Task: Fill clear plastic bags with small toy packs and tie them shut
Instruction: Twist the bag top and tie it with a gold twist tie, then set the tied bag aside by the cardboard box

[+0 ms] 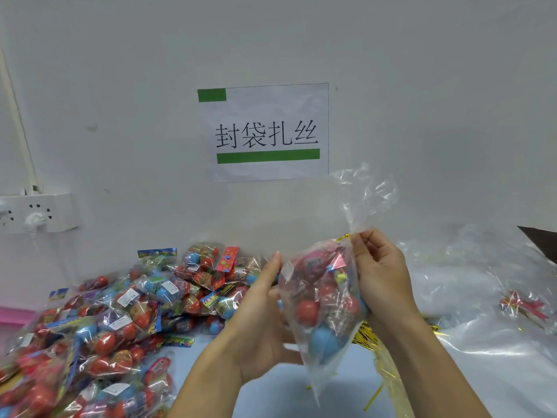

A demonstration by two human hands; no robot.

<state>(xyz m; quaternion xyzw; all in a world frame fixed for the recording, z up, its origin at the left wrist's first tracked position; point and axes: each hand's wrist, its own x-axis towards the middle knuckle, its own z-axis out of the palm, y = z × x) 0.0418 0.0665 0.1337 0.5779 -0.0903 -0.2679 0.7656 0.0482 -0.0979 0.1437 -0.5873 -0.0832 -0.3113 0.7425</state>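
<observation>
- clear plastic bag of red and blue toy packs (324, 300) held above the table; right hand (381, 276) pinches its gathered neck at the gold twist tie (343, 237)
- left hand (259, 312), fingers straight, steadies the bag's side
- advice: keep the neck bunched tight; wind the tie close above the packs

Clear bag (324, 300) of toy packs (neck gathered), upright, midair.

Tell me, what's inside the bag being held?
The bag holds toy packs: a red ball, a blue ball, and pink wrapping near the top. Packs behind these are hidden.
</observation>
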